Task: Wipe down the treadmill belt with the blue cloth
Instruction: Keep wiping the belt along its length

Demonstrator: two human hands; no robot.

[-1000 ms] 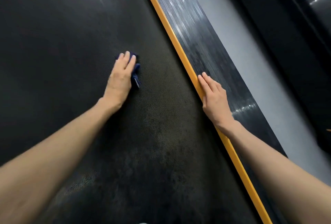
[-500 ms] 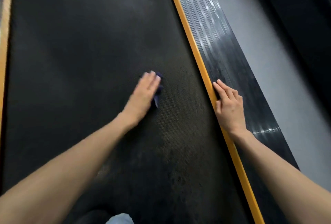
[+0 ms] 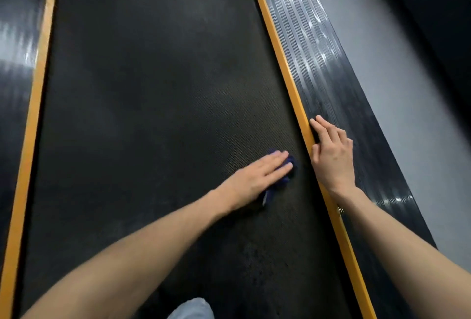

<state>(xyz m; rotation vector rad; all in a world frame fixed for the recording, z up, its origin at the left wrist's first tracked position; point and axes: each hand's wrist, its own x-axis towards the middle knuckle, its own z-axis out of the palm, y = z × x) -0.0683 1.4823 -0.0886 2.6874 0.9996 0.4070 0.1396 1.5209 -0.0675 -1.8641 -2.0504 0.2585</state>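
Blue cloth [image 3: 291,165] is pressed on the treadmill belt [image 3: 153,115] by the outstretched left hand [image 3: 254,178], fingers straight; the right hand [image 3: 331,159] is laid relaxed on the side rail [image 3: 328,76].

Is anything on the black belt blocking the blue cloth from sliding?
Nothing visible does. The left hand presses flat on the blue cloth, and no object lies ahead on the treadmill belt. The right hand rests on the side rail.

Grey floor [image 3: 397,94] at right; dark surface [image 3: 443,18] beyond.
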